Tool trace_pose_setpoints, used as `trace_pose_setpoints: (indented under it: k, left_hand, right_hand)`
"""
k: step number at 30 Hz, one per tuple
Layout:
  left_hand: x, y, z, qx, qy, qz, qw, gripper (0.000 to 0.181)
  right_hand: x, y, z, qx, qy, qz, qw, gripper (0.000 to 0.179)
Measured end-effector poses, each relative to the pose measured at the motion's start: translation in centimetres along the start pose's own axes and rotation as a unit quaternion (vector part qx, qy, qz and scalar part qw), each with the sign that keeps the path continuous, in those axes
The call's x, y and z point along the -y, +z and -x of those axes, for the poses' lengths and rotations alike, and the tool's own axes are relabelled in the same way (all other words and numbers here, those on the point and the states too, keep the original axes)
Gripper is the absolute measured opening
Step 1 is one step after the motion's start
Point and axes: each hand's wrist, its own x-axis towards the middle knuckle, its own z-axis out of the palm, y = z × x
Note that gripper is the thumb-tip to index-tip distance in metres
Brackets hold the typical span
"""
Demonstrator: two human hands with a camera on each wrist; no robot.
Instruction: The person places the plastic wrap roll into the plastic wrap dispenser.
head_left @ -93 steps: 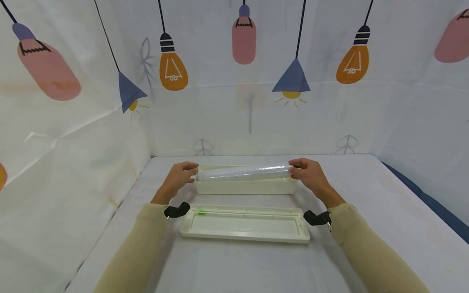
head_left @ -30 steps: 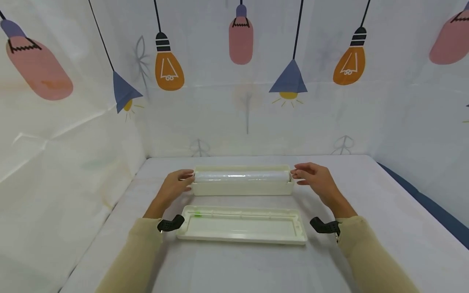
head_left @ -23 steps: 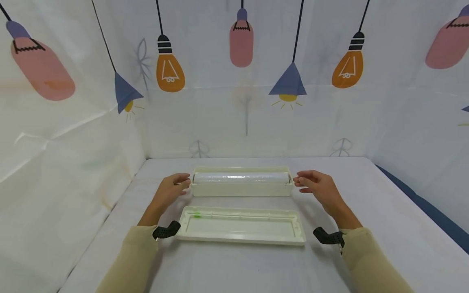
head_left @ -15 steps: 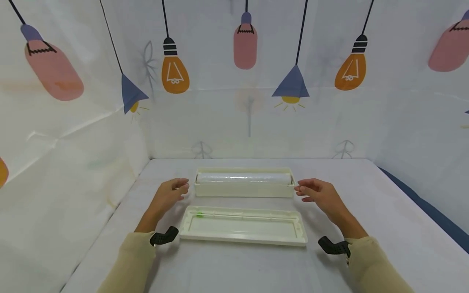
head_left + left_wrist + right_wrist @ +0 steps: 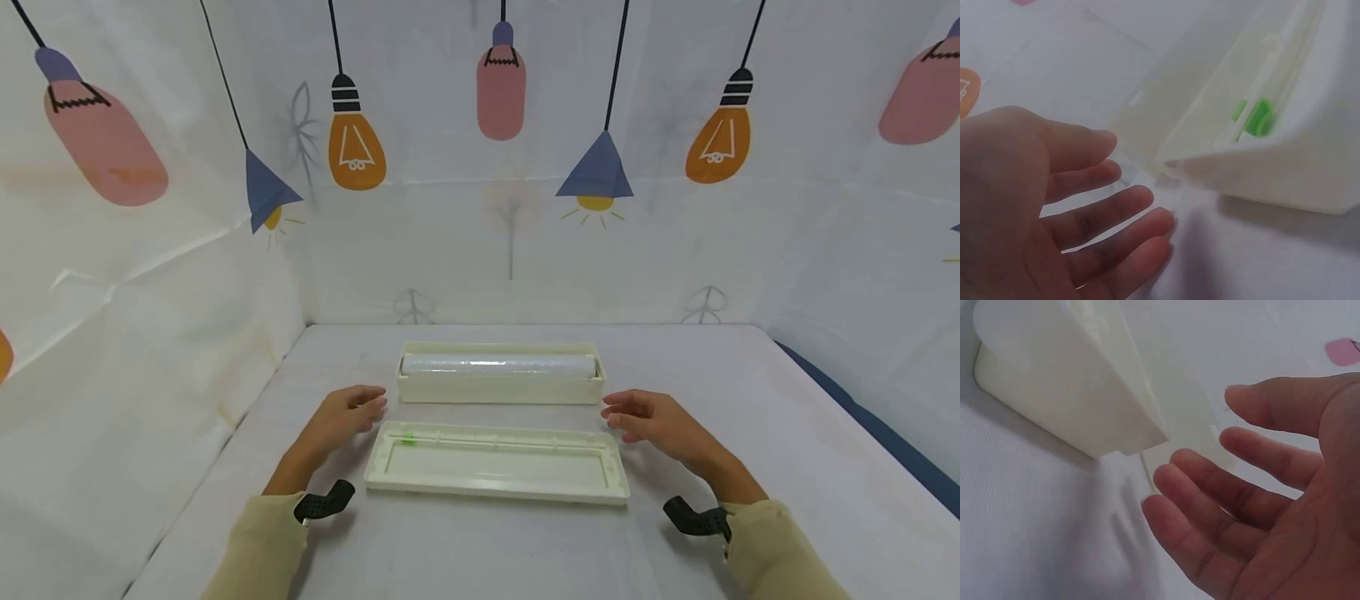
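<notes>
A roll of clear plastic wrap lies lengthwise inside a long cream box at the back of the table. In front of the box rests its detached cream lid, inner side up, with a green slider near its left end. My left hand hovers past the lid's left end, fingers relaxed and holding nothing. On the other side, my right hand floats off the lid's right end, its fingers loosely bent around nothing. Both wrist views show bare air between the fingertips and the lid.
A white cloth-covered table carries everything. White sheeting printed with lamps and bulbs stands behind and at both sides. Each wrist has a black camera mount on it.
The plastic wrap roll was held tilted at both ends and went down level into the box. Both hands then let go and drew back toward me, to beside the lid.
</notes>
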Motion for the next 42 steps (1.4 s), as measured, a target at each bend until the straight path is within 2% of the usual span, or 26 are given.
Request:
trace_pose_setpoints:
  k: [4, 9, 14, 19, 29, 35, 42]
  left_hand:
    - [0.3, -0.1, 0.0, 0.014, 0.004, -0.003, 0.9999, 0.05]
    - [0.5, -0.2, 0.3, 0.038, 0.011, -0.016, 0.9991, 0.051]
    - [0.9, -0.4, 0.9, 0.064, 0.034, -0.017, 0.9972, 0.048]
    - [1.1, -0.1, 0.9, 0.074, 0.059, -0.024, 0.9952, 0.043]
    - [0.8, -0.1, 1.0, 0.067, 0.064, -0.062, 0.9938, 0.041]
    - [0.6, -0.1, 1.0, 0.047, 0.056, -0.083, 0.9938, 0.038]
    - [0.5, 0.5, 0.8, 0.046, 0.061, -0.089, 0.9931, 0.032]
  right_hand:
    - [-0.6, -0.1, 0.3, 0.026, 0.019, -0.008, 0.9994, 0.056]
    - [-1.0, -0.2, 0.5, 0.054, 0.019, -0.003, 0.9984, 0.058]
    - [-1.5, -0.1, 0.8, 0.076, 0.021, 0.019, 0.9967, 0.058]
    - [-1.5, 0.1, 1.5, 0.077, 0.029, 0.054, 0.9951, 0.06]
    - [-1.1, 0.6, 1.3, 0.076, 0.016, 0.121, 0.9896, 0.051]
    - [-1.0, 1.1, 1.2, 0.071, 0.016, 0.132, 0.9885, 0.05]
    - [-1.1, 1.0, 1.1, 0.065, 0.015, 0.125, 0.9898, 0.046]
